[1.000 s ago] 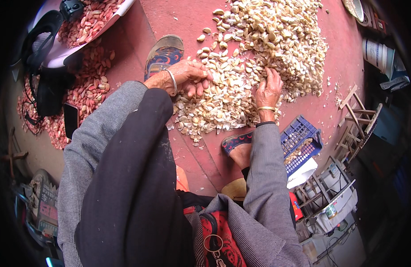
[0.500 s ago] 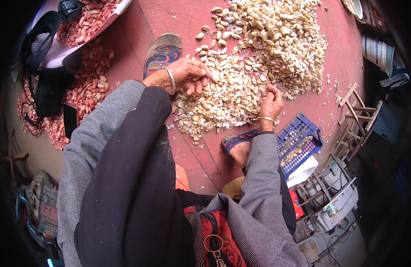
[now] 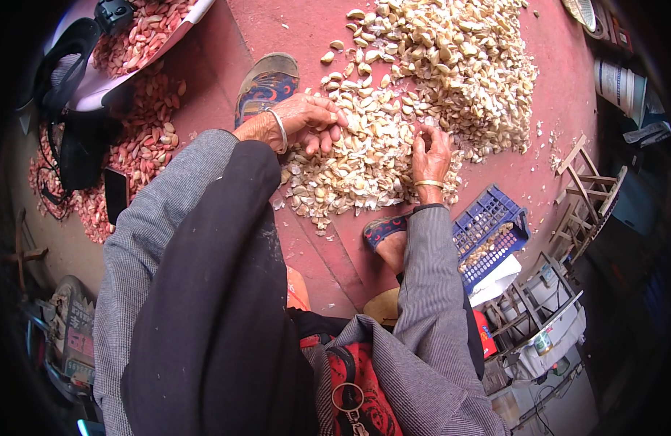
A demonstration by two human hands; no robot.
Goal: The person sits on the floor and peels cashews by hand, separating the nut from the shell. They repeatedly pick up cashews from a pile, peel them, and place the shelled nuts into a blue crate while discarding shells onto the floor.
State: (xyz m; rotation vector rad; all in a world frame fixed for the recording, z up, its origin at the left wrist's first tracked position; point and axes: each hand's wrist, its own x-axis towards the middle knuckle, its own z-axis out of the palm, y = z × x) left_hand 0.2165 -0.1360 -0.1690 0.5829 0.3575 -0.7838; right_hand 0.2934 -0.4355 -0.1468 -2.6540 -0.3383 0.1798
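Pale garlic cloves lie spread over the red floor, some with loose papery skin, and a higher heap of cloves rises behind on the right. My left hand, with a bracelet at its wrist, hovers at the left edge of the spread beside my patterned shoe. Its fingers are curled in, and what they hold, if anything, is hidden. Over the right part of the spread is my right hand, thumb and fingers bent together in a pinch. Whether a clove sits in that pinch cannot be made out.
Reddish-pink cloves lie at the left, with a phone on them and a pale tub behind. A blue plastic crate stands right of my right forearm. Wooden frames and a bucket line the right side.
My right hand has moved a little left and farther out over the garlic cloves. My left hand stays nearly where it was.
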